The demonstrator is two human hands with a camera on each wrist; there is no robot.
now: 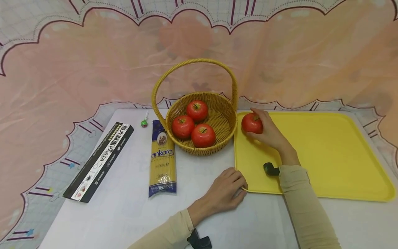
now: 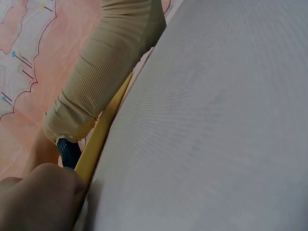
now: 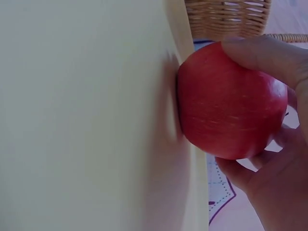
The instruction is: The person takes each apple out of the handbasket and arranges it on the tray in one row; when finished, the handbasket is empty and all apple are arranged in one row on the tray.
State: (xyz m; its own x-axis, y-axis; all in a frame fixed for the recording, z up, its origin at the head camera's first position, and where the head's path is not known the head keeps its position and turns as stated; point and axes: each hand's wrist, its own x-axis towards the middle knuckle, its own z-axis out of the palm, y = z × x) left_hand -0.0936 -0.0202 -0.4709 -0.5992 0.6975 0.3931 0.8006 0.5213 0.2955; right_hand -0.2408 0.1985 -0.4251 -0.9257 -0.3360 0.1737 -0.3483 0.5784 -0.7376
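My right hand (image 1: 270, 133) grips a red apple (image 1: 252, 123) at the far left corner of the yellow tray (image 1: 335, 155). In the right wrist view, thumb and fingers curl around the apple (image 3: 231, 103), whose underside is right at the tray's surface. My left hand (image 1: 225, 190) pinches the tray's near left corner; in the left wrist view its knuckles (image 2: 41, 197) partly cover the rim there. Left of the tray stands a wicker basket (image 1: 222, 117) with a tall handle, holding three red apples (image 1: 203, 135) toward its left side.
A spaghetti packet (image 1: 163, 160) lies left of the basket, its top end close to the basket's wall. Farther left are a black and white pasta box (image 1: 99, 162), lying slantwise, and a small green lollipop (image 1: 144, 123). A patterned cloth (image 1: 124, 62) hangs behind the white table (image 1: 124, 218).
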